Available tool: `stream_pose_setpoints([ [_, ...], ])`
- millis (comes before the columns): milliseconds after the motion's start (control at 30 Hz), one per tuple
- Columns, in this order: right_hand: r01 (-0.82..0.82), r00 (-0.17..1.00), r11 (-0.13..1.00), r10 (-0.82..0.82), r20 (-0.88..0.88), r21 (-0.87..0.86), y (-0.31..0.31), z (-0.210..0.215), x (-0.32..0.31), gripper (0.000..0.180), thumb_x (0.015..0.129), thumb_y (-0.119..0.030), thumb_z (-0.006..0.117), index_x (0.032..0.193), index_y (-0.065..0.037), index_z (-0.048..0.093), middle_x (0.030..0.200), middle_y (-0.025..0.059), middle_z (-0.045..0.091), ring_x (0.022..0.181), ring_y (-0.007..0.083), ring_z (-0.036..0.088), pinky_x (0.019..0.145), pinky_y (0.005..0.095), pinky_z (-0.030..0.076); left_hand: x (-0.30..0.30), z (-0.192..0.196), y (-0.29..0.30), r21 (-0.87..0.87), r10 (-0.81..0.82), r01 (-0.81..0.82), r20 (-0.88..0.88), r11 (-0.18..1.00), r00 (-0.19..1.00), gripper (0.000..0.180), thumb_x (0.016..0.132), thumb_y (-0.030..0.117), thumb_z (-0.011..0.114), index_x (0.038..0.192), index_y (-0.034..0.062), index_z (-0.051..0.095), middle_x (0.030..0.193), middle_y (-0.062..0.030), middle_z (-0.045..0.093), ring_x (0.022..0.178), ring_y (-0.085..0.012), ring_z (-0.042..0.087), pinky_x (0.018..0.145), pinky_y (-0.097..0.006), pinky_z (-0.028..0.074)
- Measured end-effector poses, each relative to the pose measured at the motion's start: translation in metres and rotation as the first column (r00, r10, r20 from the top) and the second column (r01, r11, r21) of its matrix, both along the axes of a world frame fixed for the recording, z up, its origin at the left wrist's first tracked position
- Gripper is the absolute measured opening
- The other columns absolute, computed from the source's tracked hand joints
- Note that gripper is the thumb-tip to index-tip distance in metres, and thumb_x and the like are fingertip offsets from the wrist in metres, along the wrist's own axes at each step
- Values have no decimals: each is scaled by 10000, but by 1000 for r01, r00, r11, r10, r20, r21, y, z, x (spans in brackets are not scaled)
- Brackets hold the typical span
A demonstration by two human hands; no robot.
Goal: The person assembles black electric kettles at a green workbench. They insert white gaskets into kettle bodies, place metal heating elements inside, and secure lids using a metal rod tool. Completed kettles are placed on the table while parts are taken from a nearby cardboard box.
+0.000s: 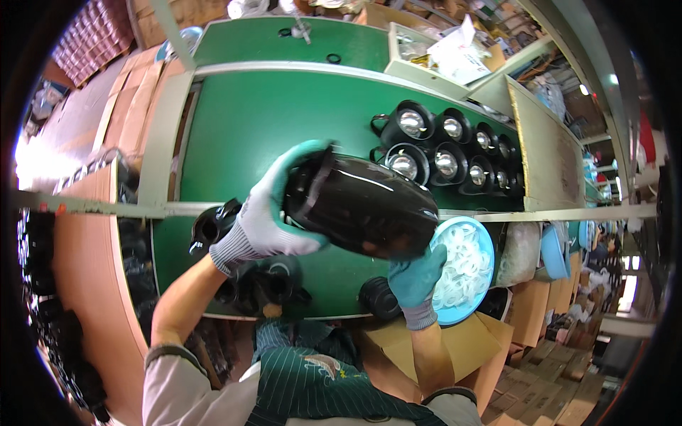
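Note:
A glossy black thermos jug body [362, 206] lies tilted in the air over the green bench, held between my two gloved hands. My left hand [266, 209], in a pale grey glove with a teal palm, wraps round its left end. At the lower right end, my right hand [419, 277], in a teal glove, grips the body from below; part of its fingers is hidden. Just right of that hand is a light blue basin [491, 266] full of translucent white rings [463, 266]. A black ribbed round part [380, 297] rests below the jug body.
Black jugs with shiny metal insides [447, 163] stand in two rows at the right of the green bench [277, 106]. Black spouted parts [212, 227] lie left, behind my forearm. An open cardboard box [455, 348] sits below the basin. A pale rail [186, 209] crosses the bench.

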State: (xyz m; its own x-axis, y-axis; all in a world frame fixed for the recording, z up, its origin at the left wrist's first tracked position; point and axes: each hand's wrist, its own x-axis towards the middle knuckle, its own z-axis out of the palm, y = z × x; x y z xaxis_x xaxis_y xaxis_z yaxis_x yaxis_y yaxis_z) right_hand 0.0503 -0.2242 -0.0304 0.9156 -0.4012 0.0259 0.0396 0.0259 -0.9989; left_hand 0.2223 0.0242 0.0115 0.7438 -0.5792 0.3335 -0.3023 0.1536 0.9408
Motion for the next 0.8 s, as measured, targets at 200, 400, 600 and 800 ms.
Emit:
stream_pose_setpoints([
  [200,90,991,972,-66,119,-216,9,-2,129,371,814,-10,818,1149,6,659,1330,109,631,1138,276,664,975,360,544,34,-108,-16,21,402,-432,-408,902,820,966,849,168,816,1617,1,256,1522,-174,464,1313,-243,525,1096,-388,463],
  [400,-210,976,165,-25,-217,-964,-41,-107,264,500,805,-202,824,1271,-127,658,1462,178,483,1376,364,462,1040,446,518,-22,-78,4,347,206,-205,34,915,978,612,869,79,754,1433,-25,542,1338,-193,641,1176,-271,668,1030,-388,527],
  [600,-183,983,152,11,-183,-971,-15,-86,233,594,863,-402,771,1367,-137,601,1498,176,460,1418,336,435,1110,477,447,-71,-51,28,478,143,-113,-26,871,989,488,872,81,747,1329,-44,629,1255,-215,690,1153,-294,691,1011,-382,529],
  [800,-52,998,421,-19,-66,-905,-75,11,-20,458,843,-343,778,1222,-108,675,1358,152,608,1286,352,567,1070,475,469,-103,-56,-39,486,-114,138,-79,863,990,466,905,112,730,1332,-40,619,1271,-236,684,1153,-331,693,988,-382,539],
])
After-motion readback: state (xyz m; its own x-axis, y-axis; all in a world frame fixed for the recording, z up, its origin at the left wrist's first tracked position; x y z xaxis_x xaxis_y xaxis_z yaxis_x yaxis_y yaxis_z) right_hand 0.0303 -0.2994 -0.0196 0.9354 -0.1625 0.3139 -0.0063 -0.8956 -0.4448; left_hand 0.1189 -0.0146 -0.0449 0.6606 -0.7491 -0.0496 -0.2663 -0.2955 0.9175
